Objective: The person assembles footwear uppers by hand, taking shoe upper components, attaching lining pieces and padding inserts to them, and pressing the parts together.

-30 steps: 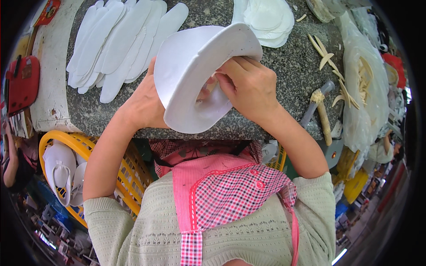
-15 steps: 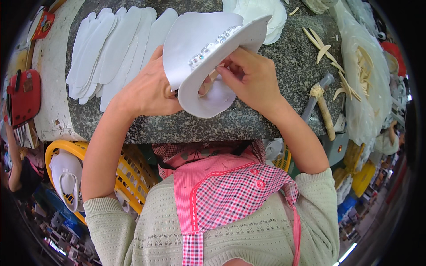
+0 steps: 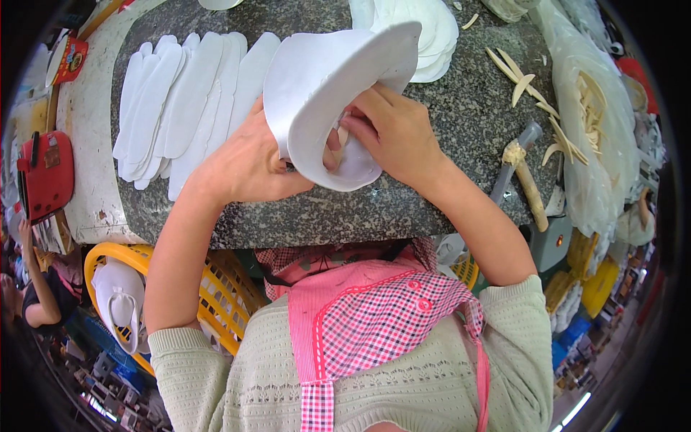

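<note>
Smooth, curved, flaring white piece (image 3: 306, 83)

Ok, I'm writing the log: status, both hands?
Left hand holding smooth, flared white piece. Right hand partly inside piece's opening. Flat, elongated white pieces lie close beside left hand.

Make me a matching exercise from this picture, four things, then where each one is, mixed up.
Things:
1. White flared piece
2. Large yellow basket
3. Clear plastic bag
4. Long flat white pieces

Places:
A. Overlapping on the worktop
B. Between the left hand and right hand
C. Around pale strips
D. Below worktop level, left

Pairs: 1-B, 2-D, 3-C, 4-A
</note>
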`<state>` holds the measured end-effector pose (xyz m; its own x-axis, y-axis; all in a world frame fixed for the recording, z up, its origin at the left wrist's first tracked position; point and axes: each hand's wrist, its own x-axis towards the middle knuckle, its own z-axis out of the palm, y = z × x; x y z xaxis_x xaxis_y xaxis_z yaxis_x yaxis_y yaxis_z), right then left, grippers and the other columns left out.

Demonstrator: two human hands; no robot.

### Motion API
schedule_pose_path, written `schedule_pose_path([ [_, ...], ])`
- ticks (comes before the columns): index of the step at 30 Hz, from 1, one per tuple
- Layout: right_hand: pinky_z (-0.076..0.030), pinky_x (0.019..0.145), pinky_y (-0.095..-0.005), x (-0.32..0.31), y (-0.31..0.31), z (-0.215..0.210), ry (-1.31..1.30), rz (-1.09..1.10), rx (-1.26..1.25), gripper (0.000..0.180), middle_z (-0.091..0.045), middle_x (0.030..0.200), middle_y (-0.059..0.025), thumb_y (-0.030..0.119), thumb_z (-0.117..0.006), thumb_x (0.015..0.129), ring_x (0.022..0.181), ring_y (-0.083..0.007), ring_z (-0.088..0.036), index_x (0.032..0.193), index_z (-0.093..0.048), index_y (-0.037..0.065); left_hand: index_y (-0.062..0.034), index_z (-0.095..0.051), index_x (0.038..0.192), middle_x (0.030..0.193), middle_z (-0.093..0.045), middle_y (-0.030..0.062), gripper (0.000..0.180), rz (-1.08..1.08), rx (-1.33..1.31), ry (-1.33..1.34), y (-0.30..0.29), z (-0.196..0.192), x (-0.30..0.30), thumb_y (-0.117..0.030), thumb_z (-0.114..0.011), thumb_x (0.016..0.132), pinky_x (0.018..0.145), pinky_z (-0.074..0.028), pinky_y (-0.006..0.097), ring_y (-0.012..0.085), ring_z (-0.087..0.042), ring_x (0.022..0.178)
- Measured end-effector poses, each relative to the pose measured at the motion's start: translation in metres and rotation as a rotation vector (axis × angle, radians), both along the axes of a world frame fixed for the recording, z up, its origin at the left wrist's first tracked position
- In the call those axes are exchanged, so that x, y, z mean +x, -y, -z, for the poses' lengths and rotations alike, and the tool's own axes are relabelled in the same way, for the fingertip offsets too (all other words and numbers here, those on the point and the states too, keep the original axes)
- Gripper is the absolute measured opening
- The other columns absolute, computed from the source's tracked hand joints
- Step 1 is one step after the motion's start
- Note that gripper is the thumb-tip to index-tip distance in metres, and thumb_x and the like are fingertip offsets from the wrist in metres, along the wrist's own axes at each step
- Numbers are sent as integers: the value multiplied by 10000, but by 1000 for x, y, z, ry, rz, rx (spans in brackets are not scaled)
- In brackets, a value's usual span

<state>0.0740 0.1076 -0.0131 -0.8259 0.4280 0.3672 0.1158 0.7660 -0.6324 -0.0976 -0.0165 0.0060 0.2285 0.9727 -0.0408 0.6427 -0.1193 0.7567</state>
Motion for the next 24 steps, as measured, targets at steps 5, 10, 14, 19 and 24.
schedule_pose_path([
  [5, -502, 597, -348, 12, -6, 1, -75, -131, 192, 170, -572, 853, -71, 77, -665, 687, 736, -256, -606, 808, -547, 58, -174, -594, 1075, 1131, -562, 81, 454, -6, 18, -41, 4, 1, 2, -234, -695, 637, 1033, -251, 450, 302, -446, 1147],
  [10, -508, 690, -325, 19, -4, 0, -105, -194, 213, 223, -560, 912, -84, 45, -686, 636, 807, -246, -580, 840, -598, 32, -136, -568, 1137, 1176, -529, 122, 527, -63, -83, 57, 4, -1, 3, -236, -688, 633, 1046, -237, 443, 318, -415, 1177],
  [14, -508, 706, -324, 21, -6, 1, -105, -209, 249, 273, -560, 929, -91, 28, -681, 625, 838, -251, -572, 887, -607, 13, -135, -567, 1140, 1188, -519, 126, 538, -53, -54, 45, 4, 4, 1, -246, -686, 628, 1047, -236, 440, 321, -406, 1183],
  [19, -513, 671, -326, 18, -7, 3, -115, -163, 247, 254, -539, 920, -91, 35, -618, 681, 825, -246, -581, 933, -603, 12, -152, -569, 1133, 1170, -536, 105, 509, -36, -96, 57, 3, 4, 0, -249, -681, 646, 1043, -242, 440, 310, -420, 1175],
  [24, -512, 607, -343, 11, -11, 0, 39, -156, 273, 168, -496, 904, -96, 75, -571, 719, 753, -260, -597, 882, -575, 34, -170, -575, 1116, 1171, -547, 73, 472, 9, -50, -5, 0, 0, 0, -234, -672, 659, 1044, -242, 441, 290, -437, 1168],
])
